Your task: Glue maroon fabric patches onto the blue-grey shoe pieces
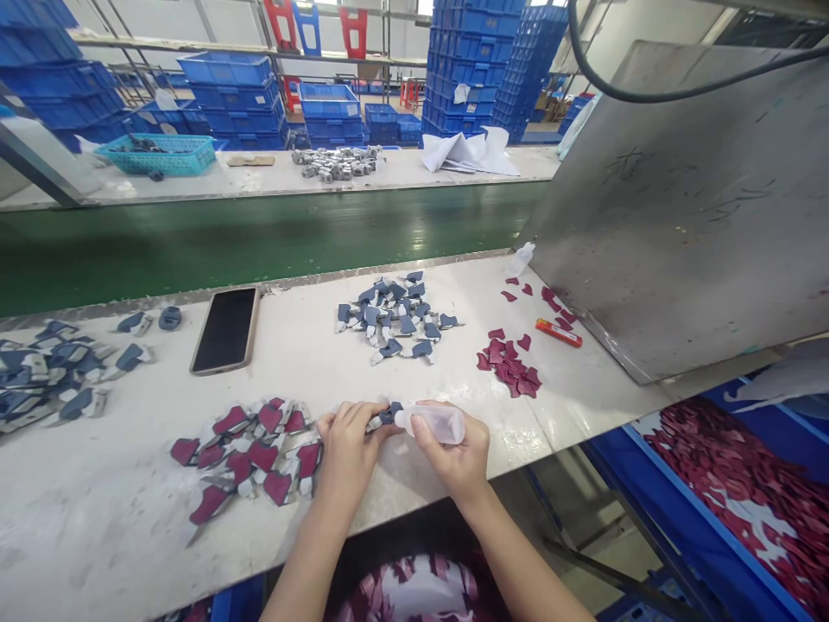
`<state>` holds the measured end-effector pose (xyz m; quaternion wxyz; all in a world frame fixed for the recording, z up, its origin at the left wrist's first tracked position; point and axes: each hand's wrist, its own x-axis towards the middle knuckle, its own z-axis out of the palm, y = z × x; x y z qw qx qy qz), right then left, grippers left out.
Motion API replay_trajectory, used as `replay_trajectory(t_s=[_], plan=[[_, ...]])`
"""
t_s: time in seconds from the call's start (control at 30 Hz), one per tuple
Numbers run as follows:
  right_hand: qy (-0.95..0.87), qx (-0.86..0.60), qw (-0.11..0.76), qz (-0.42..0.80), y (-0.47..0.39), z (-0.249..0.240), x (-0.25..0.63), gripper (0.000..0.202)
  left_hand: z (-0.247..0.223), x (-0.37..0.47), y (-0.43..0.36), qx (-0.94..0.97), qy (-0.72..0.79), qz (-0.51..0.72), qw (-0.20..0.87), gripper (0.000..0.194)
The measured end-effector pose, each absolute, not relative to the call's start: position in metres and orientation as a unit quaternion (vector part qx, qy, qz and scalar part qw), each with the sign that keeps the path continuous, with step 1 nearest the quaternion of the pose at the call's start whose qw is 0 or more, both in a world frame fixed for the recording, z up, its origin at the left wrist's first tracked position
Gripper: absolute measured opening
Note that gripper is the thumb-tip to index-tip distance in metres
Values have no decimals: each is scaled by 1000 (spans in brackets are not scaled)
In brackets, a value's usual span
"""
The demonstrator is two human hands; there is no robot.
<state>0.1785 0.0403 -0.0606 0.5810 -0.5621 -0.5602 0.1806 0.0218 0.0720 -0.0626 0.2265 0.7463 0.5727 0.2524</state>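
Note:
My left hand (351, 445) is closed on a small blue-and-grey plastic part (389, 415) above the white table. My right hand (461, 449) grips a translucent squeeze bottle (433, 424), its tip pointing left and touching or almost touching that part. Left of my hands lies a group of similar parts with maroon faces (264, 455). Beyond my hands is a pile of blue-and-grey parts (398, 313). Thin maroon pieces (511, 364) are heaped to the right of it.
A phone (225, 332) lies at left, near more blue-and-grey parts (58, 367). An orange-red tube (558, 333) lies by a leaning metal panel (686, 199). Below right stands a blue bin (703, 523) of maroon pieces. A green conveyor belt (272, 238) runs behind the table.

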Motion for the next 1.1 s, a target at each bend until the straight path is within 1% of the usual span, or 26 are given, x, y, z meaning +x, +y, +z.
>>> replay_trajectory(t_s=[0.2, 0.43, 0.67, 0.73, 0.9, 0.97, 1.1], plan=[[-555, -561, 589, 176, 37, -59, 181, 8, -65, 21, 72, 750, 569, 254, 221, 13], [-539, -576, 599, 138, 33, -63, 183, 6, -67, 20, 70, 752, 567, 258, 214, 12], [-502, -597, 614, 127, 29, -72, 182, 7, -67, 21, 71, 752, 571, 258, 204, 10], [-475, -597, 630, 145, 29, -74, 184, 9, -67, 22, 71, 752, 572, 260, 201, 10], [-350, -589, 702, 194, 38, -71, 192, 22, -69, 22, 70, 751, 570, 274, 189, 14], [-346, -584, 703, 210, 47, -66, 195, 24, -70, 20, 71, 750, 569, 283, 181, 16], [-423, -550, 669, 267, 65, -58, 197, 35, -74, 15, 73, 742, 557, 325, 182, 22]])
